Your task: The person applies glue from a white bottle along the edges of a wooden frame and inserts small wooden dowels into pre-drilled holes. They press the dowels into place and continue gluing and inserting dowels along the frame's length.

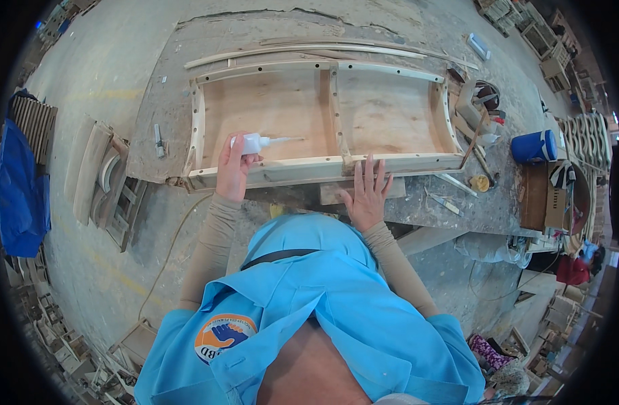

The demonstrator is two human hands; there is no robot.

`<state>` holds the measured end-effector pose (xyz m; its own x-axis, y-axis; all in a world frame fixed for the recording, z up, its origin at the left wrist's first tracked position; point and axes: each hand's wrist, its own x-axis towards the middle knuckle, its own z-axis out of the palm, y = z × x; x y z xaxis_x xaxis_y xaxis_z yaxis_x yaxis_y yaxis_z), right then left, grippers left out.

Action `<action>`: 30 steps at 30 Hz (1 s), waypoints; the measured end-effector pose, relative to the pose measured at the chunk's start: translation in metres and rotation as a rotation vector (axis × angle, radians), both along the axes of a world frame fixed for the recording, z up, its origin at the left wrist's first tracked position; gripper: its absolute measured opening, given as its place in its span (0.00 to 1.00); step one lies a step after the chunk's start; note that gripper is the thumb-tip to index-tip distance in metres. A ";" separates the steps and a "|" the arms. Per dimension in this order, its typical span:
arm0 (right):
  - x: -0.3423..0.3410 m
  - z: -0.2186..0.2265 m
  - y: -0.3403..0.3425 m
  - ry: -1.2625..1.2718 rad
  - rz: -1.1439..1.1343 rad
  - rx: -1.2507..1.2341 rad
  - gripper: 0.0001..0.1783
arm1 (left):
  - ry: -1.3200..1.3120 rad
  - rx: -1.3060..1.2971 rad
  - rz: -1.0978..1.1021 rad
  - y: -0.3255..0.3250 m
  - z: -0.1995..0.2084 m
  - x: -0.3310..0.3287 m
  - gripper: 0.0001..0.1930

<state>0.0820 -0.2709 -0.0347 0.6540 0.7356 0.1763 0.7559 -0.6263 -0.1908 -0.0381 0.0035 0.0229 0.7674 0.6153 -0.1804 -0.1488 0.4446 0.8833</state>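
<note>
My left hand (235, 167) is closed around a small white squeeze bottle (251, 143) with a long thin nozzle. The bottle lies nearly level, its tip pointing right over the left panel of a wooden frame (276, 166). This frame has pale rails with dark holes, a middle divider (334, 108) and two plywood panels. With fingers spread, my right hand (369, 192) rests against the near rail, just right of the divider. A short wood block (330, 193) sits partly beneath the near rail.
Long wood strips (303, 51) lie behind the frame on the worktable (164, 111). A blue bucket (533, 147), a yellow round lid-like piece (479, 183) and a knife-like tool (444, 202) are at the right. Curved wooden parts (110, 182) stand at the left; a cord (171, 250) trails on the floor.
</note>
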 end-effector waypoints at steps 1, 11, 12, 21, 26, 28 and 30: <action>-0.001 0.000 0.000 -0.006 0.006 0.002 0.41 | 0.006 0.000 0.004 -0.001 0.001 0.000 0.16; 0.000 -0.002 0.005 -0.011 0.042 0.023 0.38 | -0.004 -0.015 -0.013 0.002 0.000 0.000 0.12; 0.001 -0.002 0.005 -0.004 0.034 0.002 0.37 | -0.007 -0.012 -0.015 0.002 -0.001 0.001 0.12; 0.000 -0.011 0.000 0.042 -0.037 0.108 0.42 | 0.004 0.007 -0.005 0.001 -0.002 0.002 0.16; -0.002 -0.008 0.004 0.046 -0.057 0.057 0.45 | 0.022 0.021 0.000 0.001 -0.001 0.000 0.16; -0.004 -0.005 0.007 0.039 -0.046 0.036 0.45 | 0.024 0.015 0.003 0.001 -0.002 0.001 0.16; -0.005 0.000 0.010 0.027 -0.021 0.017 0.46 | 0.025 0.017 0.003 0.001 -0.001 0.001 0.16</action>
<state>0.0769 -0.2606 -0.0345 0.6739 0.7190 0.1701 0.7371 -0.6384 -0.2217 -0.0372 0.0047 0.0217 0.7609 0.6208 -0.1885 -0.1281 0.4286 0.8944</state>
